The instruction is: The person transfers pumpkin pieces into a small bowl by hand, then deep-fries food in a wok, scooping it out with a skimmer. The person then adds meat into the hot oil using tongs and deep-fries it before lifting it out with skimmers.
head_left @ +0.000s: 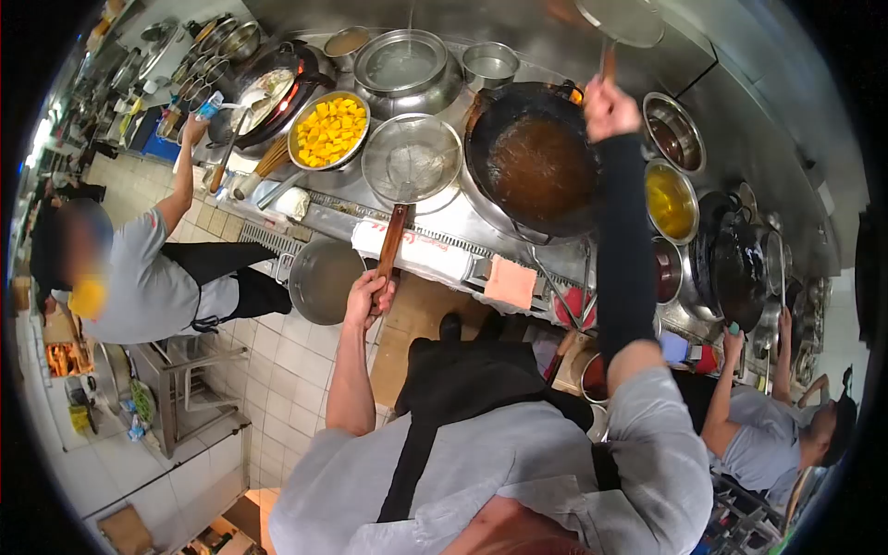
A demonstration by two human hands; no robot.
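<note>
My left hand [370,301] grips the wooden handle of a round wire-mesh strainer [412,157], which is held over the steel counter and looks empty. My right hand [610,109] is raised above the right rim of a large black wok [532,162] with bubbling brown liquid in it. Its fingers are wrapped round the wooden handle of a second round strainer [624,18], partly cut off by the top of the view. Left of the first strainer stands a steel bowl of yellow chunks [328,129].
Behind the counter sits a large covered pot [400,65]. Bowls of yellow liquid [671,202] and dark liquid [673,134] stand right of the wok. One co-worker [139,268] works at a wok on the left, another [763,430] on the right. A steel pot [326,282] stands low beside me.
</note>
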